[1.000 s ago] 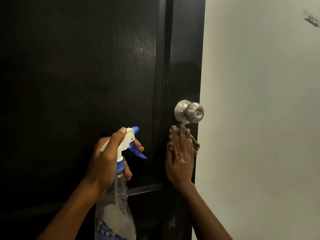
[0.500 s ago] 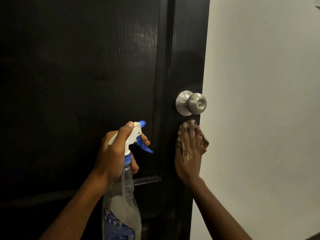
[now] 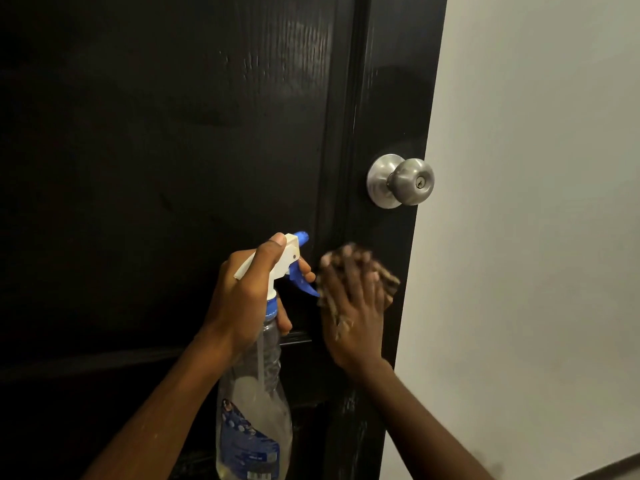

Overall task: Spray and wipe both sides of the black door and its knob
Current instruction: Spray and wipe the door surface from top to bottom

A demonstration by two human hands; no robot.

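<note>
Below the steel door knob (image 3: 401, 181), a right hand (image 3: 353, 306) presses a cloth (image 3: 388, 277) flat-fingered against the black door (image 3: 173, 133); the left hand (image 3: 246, 299) grips a spray bottle (image 3: 254, 410).

The knob (image 3: 401, 181) sits on the door (image 3: 173, 133) near its right edge, with the wall (image 3: 536, 202) further right. Below the knob, the right hand (image 3: 356, 317) presses a cloth (image 3: 388, 275) on the door. Just left of it, the left hand (image 3: 249, 299) holds a spray bottle (image 3: 256, 410).

Black door (image 3: 173, 133), silver knob (image 3: 410, 181) mounted, cloth (image 3: 389, 278) pressed against it
</note>
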